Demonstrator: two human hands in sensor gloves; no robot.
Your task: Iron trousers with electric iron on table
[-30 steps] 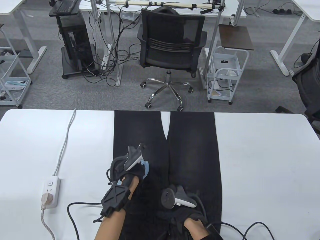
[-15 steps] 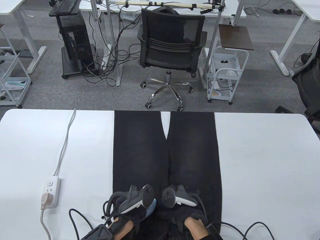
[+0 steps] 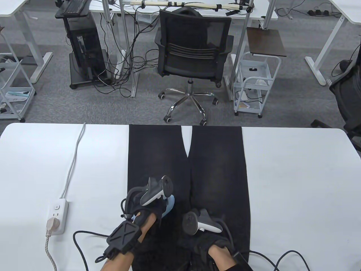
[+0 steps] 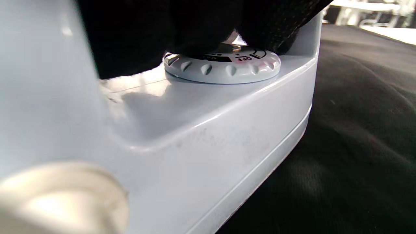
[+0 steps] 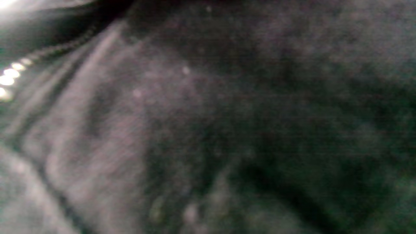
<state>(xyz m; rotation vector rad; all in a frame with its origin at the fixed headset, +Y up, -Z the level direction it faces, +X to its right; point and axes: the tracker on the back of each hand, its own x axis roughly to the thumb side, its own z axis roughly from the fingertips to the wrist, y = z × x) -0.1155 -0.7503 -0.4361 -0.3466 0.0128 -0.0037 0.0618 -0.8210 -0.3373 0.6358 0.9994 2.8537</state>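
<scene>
The table view looks down from above the near edge, facing the far side, taking in the white table [image 3: 296, 175], the black trousers [image 3: 217, 169] laid along it, and the office floor beyond. The left wrist view sits very low and close against the pale iron [image 4: 201, 130], looking across its body toward the far dark cloth. The right wrist view is pressed almost onto the trousers [image 5: 208, 130], blurred. All three share the trousers.

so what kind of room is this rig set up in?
Most likely an office or lab workspace, not a home: a swivel office chair on grey carpet, white desks around it, and a computer tower on a cart trailing tangled cables. The trousers lie on a white table.
</scene>
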